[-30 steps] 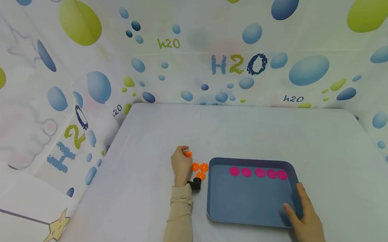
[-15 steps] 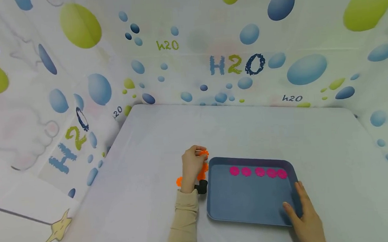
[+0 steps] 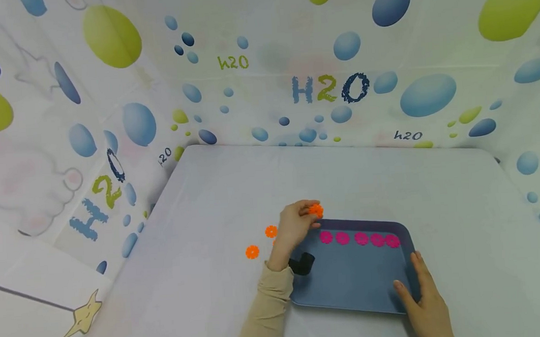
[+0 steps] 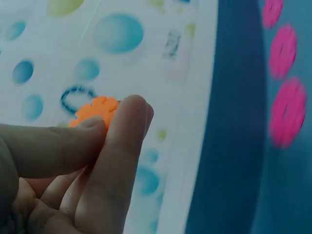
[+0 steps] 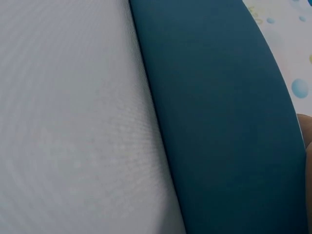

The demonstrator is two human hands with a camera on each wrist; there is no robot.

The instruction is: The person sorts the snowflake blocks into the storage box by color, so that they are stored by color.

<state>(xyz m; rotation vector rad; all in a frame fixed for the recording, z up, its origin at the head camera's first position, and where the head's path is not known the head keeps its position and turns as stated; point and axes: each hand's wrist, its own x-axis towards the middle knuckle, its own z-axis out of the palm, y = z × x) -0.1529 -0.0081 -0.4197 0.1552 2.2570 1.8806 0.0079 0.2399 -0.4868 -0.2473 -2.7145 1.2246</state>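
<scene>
Between thumb and fingertips, my left hand (image 3: 296, 223) pinches a small orange flower-shaped disc (image 3: 316, 211), over the far left corner of a blue-grey tray (image 3: 345, 286). The left wrist view shows the scalloped edge of this orange disc (image 4: 97, 108) poking out past the thumb. My right hand (image 3: 426, 308) rests at the tray's right rim, its fingers fairly straight along the edge and its thumb over the inside. Several pink flower-shaped discs (image 3: 361, 239) lie in a row along the tray's far side, the two rightmost touching or overlapping.
Left of the tray, on the white tabletop (image 3: 188, 274), lie loose orange discs: an upper one (image 3: 271, 231), a lower one (image 3: 252, 252), and a sliver of another behind my left wrist. A black wrist camera (image 3: 304, 263) overhangs the tray. Printed curtains (image 3: 257, 98) enclose the table.
My left hand has moved right from among the orange discs to above the tray's far left corner, carrying one orange disc. My right hand has stayed at the tray's rim.
</scene>
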